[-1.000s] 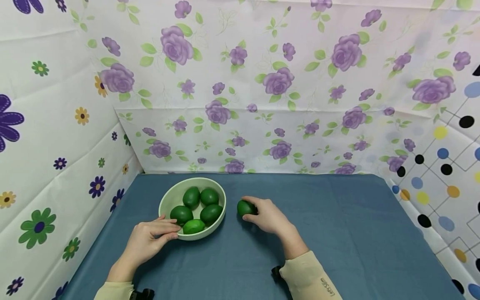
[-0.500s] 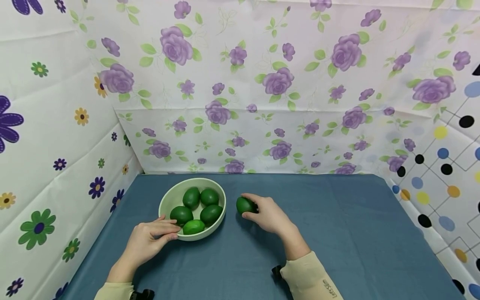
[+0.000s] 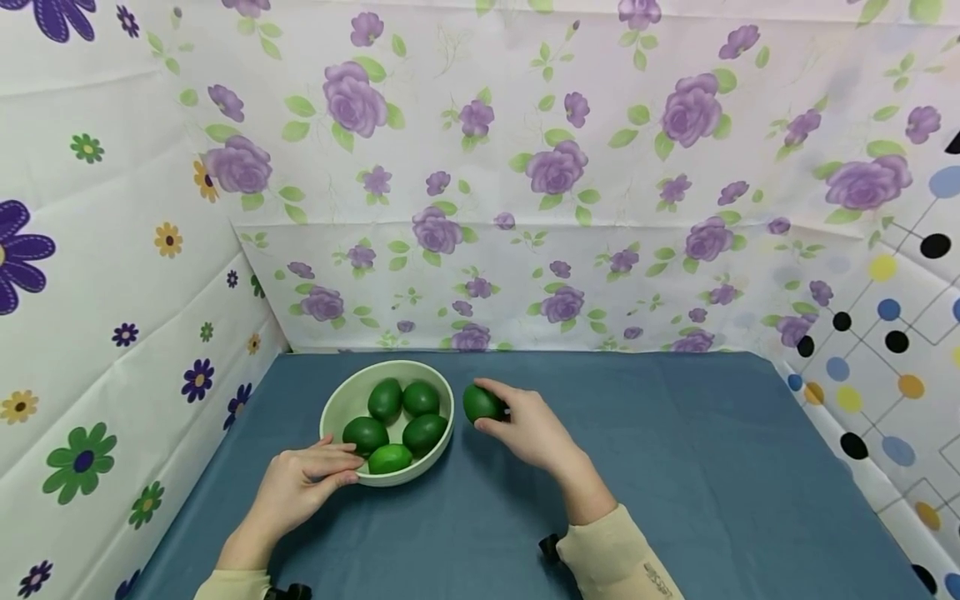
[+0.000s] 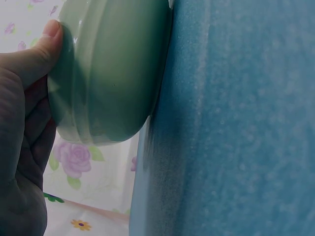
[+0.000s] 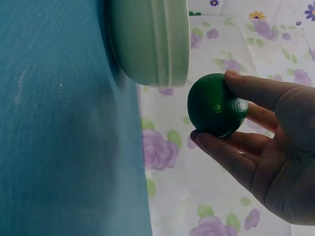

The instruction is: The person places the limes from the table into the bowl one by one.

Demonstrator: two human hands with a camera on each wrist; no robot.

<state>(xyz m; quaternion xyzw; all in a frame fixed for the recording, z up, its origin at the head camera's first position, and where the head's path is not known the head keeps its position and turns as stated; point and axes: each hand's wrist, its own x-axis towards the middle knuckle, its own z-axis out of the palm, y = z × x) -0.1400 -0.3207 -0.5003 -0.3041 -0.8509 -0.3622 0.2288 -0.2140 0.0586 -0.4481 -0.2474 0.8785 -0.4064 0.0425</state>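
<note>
A pale green bowl (image 3: pixel 401 477) stands on the left of the table with several dark green oval fruits (image 3: pixel 386 400) and one brighter lime (image 3: pixel 390 459) inside. My left hand (image 3: pixel 303 483) holds the bowl's near left rim, thumb against the outer wall in the left wrist view and fingers over the edge. To the bowl's right, my right hand (image 3: pixel 528 425) pinches another smooth dark green fruit (image 5: pixel 216 105) between thumb and fingertips. That fruit is off the table, at about rim height in the right wrist view, a small gap away from the bowl.
A blue cloth (image 3: pixel 712 467) covers the table. Flowered sheeting (image 3: pixel 480 167) rises behind it, with another patterned sheet (image 3: pixel 97 333) at the left and a dotted one (image 3: pixel 885 375) at the right. Dark wrist-worn devices (image 3: pixel 551 547) sit at both sleeves.
My right hand has raised the dark green fruit and brought it left, closer to the bowl. The left hand keeps its place on the rim. The head view has tilted slightly.
</note>
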